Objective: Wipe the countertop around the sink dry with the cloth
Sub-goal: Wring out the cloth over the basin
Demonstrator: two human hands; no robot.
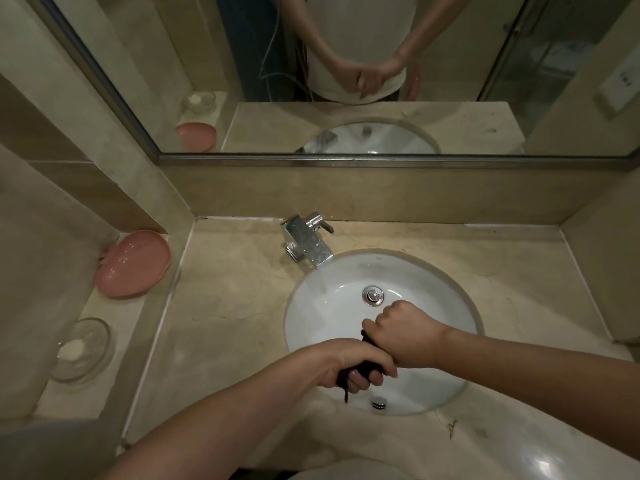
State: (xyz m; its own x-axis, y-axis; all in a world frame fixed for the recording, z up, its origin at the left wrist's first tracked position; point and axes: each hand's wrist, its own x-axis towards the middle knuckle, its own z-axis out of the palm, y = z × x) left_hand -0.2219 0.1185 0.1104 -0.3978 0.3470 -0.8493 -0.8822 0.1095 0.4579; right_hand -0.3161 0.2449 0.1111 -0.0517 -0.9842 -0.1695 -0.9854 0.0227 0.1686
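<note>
Dark cloth point(360, 370), twisted into a thick rope, sits between our two hands above the white sink point(332, 317). Our left hand point(349, 367) has its fingers curled tight around the near end of the cloth, and a thin tail of fabric hangs down from this fist over the basin. Our right hand point(403, 336) grips the far end, also as a closed fist, so both hands are clamped on the same cloth and touch each other at the middle. We hold them over the front half of the bowl, near the drain plug point(373, 295).

Water runs from the chrome faucet point(308, 242) in a thin stream into the left part of the sink. Around the bowl we see the beige stone countertop point(221, 306), with some dark marks near the front right edge. On the lower ledge at the left lies a pink dish point(133, 263), and nearer to us a clear glass dish point(83, 348) with something white inside. Behind the faucet the mirror point(346, 81) shows our arms and the fists together.
</note>
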